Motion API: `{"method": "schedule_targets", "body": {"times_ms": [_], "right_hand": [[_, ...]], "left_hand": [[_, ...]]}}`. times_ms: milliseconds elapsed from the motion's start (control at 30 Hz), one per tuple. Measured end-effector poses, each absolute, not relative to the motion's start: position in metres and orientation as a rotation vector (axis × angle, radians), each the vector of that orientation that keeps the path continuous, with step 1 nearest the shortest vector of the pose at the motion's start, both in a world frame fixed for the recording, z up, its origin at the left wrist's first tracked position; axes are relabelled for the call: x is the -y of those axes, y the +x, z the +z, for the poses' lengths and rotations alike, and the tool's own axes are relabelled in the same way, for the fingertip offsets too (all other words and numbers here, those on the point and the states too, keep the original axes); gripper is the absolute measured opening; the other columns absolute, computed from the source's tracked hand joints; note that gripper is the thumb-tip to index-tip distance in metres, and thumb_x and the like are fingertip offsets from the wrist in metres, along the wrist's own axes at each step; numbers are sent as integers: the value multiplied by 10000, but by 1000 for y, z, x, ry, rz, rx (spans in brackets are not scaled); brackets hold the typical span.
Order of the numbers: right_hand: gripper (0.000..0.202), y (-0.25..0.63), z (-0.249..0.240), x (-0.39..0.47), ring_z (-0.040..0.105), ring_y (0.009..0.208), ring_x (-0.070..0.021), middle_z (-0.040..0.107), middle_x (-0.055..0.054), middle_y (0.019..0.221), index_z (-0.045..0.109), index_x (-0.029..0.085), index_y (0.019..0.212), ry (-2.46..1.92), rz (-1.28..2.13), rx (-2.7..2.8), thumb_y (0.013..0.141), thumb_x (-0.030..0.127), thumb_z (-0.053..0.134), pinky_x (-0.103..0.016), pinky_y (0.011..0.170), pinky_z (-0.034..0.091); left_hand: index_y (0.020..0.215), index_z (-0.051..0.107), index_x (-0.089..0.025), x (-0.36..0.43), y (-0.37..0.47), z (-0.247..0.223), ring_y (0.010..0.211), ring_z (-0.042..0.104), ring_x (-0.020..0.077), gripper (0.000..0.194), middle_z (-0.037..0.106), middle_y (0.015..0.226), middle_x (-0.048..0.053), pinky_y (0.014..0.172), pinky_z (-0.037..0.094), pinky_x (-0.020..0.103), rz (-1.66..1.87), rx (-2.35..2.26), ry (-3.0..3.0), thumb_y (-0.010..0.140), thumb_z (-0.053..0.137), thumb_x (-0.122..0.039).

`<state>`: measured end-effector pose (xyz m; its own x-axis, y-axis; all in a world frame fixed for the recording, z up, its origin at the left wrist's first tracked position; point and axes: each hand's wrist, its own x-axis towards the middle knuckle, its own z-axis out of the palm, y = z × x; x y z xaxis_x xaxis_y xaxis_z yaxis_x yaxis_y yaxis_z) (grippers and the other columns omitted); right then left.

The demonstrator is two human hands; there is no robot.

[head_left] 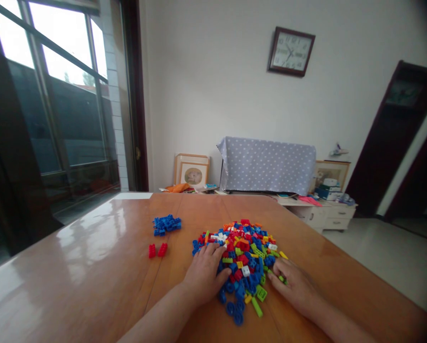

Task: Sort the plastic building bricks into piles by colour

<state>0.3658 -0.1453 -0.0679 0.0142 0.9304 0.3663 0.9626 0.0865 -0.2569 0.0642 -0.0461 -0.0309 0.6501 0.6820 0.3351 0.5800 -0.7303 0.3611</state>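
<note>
A mixed pile of toy bricks [243,245] in red, blue, green, yellow, orange and white lies on the wooden table. My left hand [206,272] rests on the pile's left side, fingers spread and thumb apart, holding nothing. At the pile's right edge, my right hand [293,281] has its fingers curled beside small green pieces; what they hold, if anything, is hidden. Left of the pile sits a small cluster of blue bricks [166,225]. Two red pieces [158,250] stand side by side nearer to me.
The glossy table [102,267] reaches forward toward a low white cabinet [318,216] and a cloth-covered object [270,164] by the wall. Framed pictures [193,175] lean there. Windows are on the left, a clock [292,51] hangs above.
</note>
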Motion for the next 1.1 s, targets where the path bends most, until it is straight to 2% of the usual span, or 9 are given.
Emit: {"method": "schedule_targets", "body": {"times_ms": [233, 333, 533, 867, 1033, 1100], "right_hand": [[111, 363, -70, 147, 547, 700, -157, 592, 11, 764, 471, 228, 763, -1883, -95, 1876, 841, 267, 541, -266, 625, 355], [30, 362, -70, 147, 555, 698, -160, 600, 11, 770, 517, 232, 819, -1905, -78, 1857, 831, 258, 527, -268, 621, 359], [206, 364, -66, 150, 600, 817, -197, 634, -23, 853, 604, 240, 1015, -1913, -134, 1849, 858, 243, 471, -300, 714, 405], [77, 364, -69, 148, 600, 764, -184, 626, -6, 812, 513, 239, 788, -1876, -208, 1889, 785, 163, 498, -279, 680, 403], [34, 365, -72, 148, 598, 685, -167, 630, 14, 776, 507, 245, 812, -1920, -156, 1906, 844, 238, 503, -273, 638, 378], [75, 365, -71, 148, 604, 684, -166, 634, 17, 769, 500, 246, 809, -1931, -124, 1923, 873, 286, 496, -272, 628, 370]], "left_hand": [[1423, 474, -284, 46, 64, -30, 1324, 438, 306, 564, 479, 1443, 87, 1097, 375, 459, 650, -1025, 2646, 902, 550, -484], [1421, 476, -283, 47, 63, -28, 1328, 434, 308, 563, 474, 1444, 92, 1099, 371, 460, 636, -1026, 2642, 902, 546, -487], [1412, 487, -295, 48, 64, -27, 1308, 443, 306, 553, 475, 1436, 79, 1091, 378, 454, 651, -1032, 2640, 892, 560, -469], [1421, 486, -298, 47, 63, -30, 1309, 439, 306, 574, 480, 1433, 77, 1097, 372, 454, 652, -1038, 2629, 881, 566, -474], [1424, 485, -297, 48, 63, -29, 1311, 435, 310, 578, 474, 1443, 74, 1094, 377, 454, 649, -1046, 2625, 879, 566, -475], [1425, 484, -300, 49, 63, -27, 1316, 432, 308, 573, 470, 1449, 72, 1096, 376, 453, 641, -1042, 2625, 883, 561, -468]]}}
